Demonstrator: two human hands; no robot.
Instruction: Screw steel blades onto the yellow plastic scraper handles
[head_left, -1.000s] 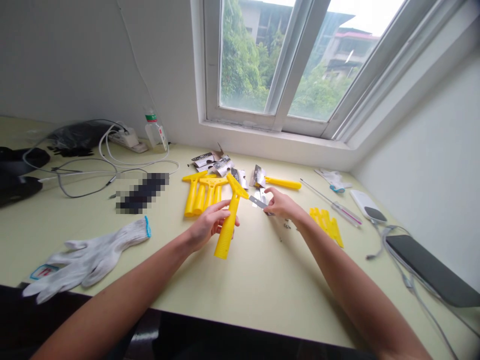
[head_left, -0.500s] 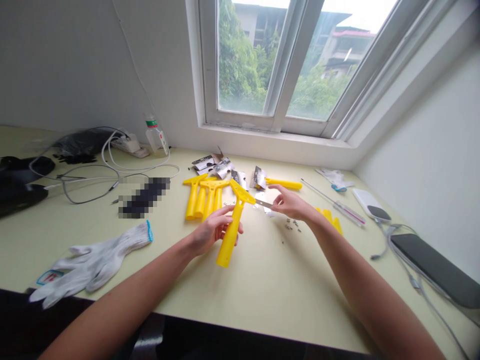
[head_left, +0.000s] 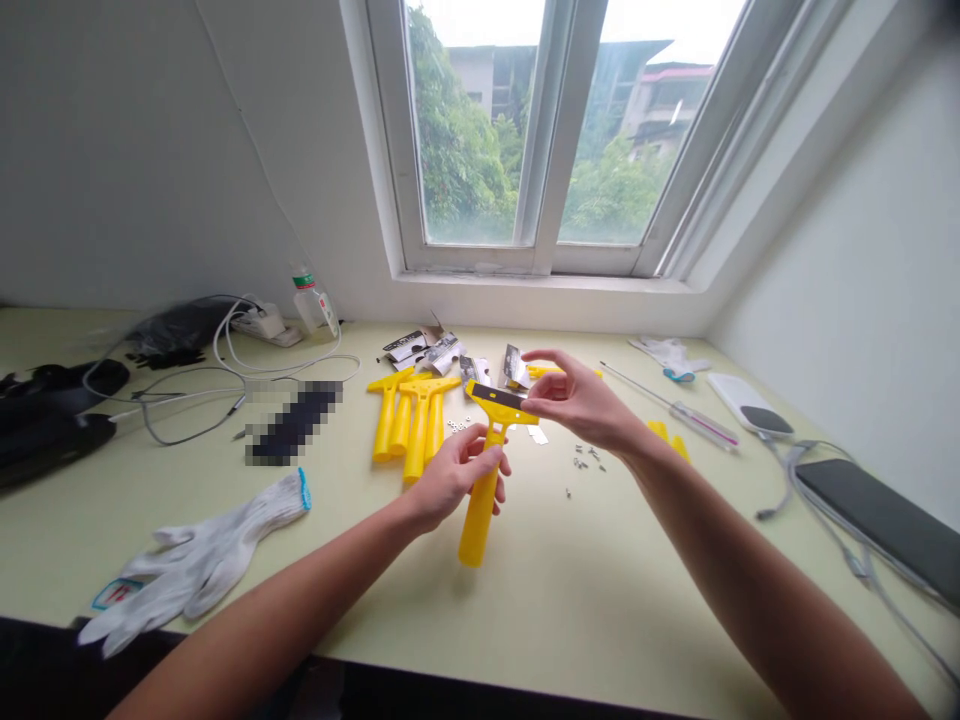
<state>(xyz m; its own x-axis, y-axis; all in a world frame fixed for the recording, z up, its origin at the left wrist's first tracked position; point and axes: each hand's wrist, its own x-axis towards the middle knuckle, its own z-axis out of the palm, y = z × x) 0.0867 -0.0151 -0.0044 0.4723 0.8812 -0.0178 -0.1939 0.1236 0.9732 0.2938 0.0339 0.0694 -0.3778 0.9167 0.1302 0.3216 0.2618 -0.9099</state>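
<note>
My left hand (head_left: pixel 461 478) is closed around the handle of a yellow scraper (head_left: pixel 477 525), held above the table with its wide head up. Along that head lies a flat dark metal blade (head_left: pixel 495 397). Its right end is pinched between the thumb and fingers of my right hand (head_left: pixel 574 400). Left of my left hand, several yellow scraper handles (head_left: pixel 422 425) lie side by side. Small screws (head_left: pixel 589 457) are scattered to the right of the held scraper, and small nuts (head_left: pixel 457 425) lie just behind my left hand.
Printed card packages (head_left: pixel 442 352) lie at the back. A screwdriver (head_left: pixel 701 422) rests on the right, near a power bank (head_left: pixel 750 405) and a dark phone-like slab (head_left: pixel 885 520) with cables. On the left are a white glove (head_left: pixel 210 560), a bottle (head_left: pixel 315 305) and tangled cables.
The blade has gone from beside the scraper onto its head. My left hand has turned the scraper more upright, its head facing me, and my right hand has moved in against it.
</note>
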